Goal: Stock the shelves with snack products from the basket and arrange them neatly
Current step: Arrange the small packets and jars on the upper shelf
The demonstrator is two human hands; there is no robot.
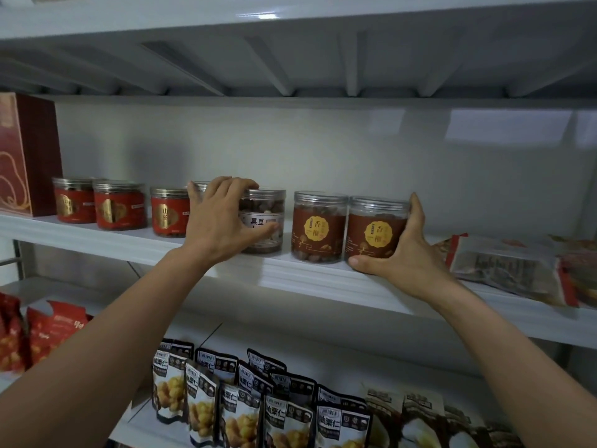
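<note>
Both arms reached up to the middle shelf [290, 276]. The left hand [223, 218] gripped a grey-labelled jar [263, 227], fingers curled over its lid and thumb laid across the front of the label. The right hand [399, 253] gripped a brown-labelled jar [374, 231], thumb at the base in front and fingers wrapped up the far side to the lid. Both jars stood upright on the shelf. Between the two hands stood a second brown-labelled jar [318, 227], touching the one in the right hand and just apart from the one in the left. Beyond the left hand, further left, stood a row of red-labelled jars [119, 206], and past them a tall red box [26, 153]. To the right of the right hand flat packets [504, 263] lay on the same shelf. Below the hands, on the lower shelf, pouches [239, 405] stood in rows, with red bags [48, 331] under the left forearm's outer side.
</note>
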